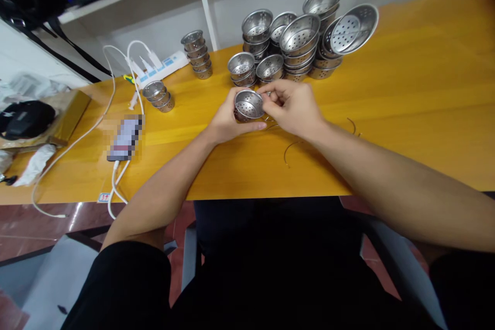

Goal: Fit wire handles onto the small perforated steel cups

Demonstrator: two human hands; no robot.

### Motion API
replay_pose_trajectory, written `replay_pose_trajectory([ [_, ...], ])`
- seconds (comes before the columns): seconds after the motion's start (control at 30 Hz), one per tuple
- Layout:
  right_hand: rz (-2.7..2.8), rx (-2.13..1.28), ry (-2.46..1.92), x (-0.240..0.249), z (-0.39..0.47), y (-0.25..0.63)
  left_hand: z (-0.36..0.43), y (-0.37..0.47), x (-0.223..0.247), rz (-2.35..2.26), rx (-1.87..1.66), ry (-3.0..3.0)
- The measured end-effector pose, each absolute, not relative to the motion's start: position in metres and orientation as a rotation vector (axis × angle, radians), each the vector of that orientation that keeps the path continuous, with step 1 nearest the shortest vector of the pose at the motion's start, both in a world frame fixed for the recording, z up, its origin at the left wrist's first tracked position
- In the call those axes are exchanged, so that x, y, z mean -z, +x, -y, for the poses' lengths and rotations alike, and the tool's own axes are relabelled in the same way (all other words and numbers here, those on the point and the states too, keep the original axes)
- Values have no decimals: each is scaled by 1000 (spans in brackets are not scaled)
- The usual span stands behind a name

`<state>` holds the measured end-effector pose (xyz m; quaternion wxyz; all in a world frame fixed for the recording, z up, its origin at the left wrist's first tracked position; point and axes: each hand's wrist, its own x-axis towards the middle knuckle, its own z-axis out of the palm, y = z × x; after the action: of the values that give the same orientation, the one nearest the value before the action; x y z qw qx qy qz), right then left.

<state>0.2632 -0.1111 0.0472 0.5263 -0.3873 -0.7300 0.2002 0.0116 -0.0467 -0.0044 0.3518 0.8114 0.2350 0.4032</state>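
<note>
My left hand (228,118) is wrapped round a small perforated metal cup (248,105), keeping its open top towards me. At the cup's right rim my right hand (288,105) is closed in a pinch. Whatever sits between those fingertips is hidden or too small to make out. Below the two hands, a thin curved wire (286,153) lies on the tabletop, and another curved wire (353,125) rests farther right, beyond my right forearm. Stacks of similar perforated cups (299,36) stand just past my hands.
Left of the hands are a short stack of cups (158,97), a taller stack (198,55), a power strip (164,68) with white cables, and a phone (126,138). A cardboard box (73,116) stands at the far left of the wooden table (417,87).
</note>
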Motion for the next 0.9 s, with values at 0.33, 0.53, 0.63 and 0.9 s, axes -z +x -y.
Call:
replay_pose_trajectory([
  [0.33,1712,-493,-921,-41,108,259,42,13,10,-614,-1088,2143],
  [0.53,1684,-610,-814,-49,110,259,53,12,-5,-654,-1039,2064],
  [0.63,1713,-792,-696,-61,115,264,53,7,-11,-604,-1015,1980],
  [0.9,1733,-1245,-605,-71,119,271,52,6,-13,-562,-966,1993],
])
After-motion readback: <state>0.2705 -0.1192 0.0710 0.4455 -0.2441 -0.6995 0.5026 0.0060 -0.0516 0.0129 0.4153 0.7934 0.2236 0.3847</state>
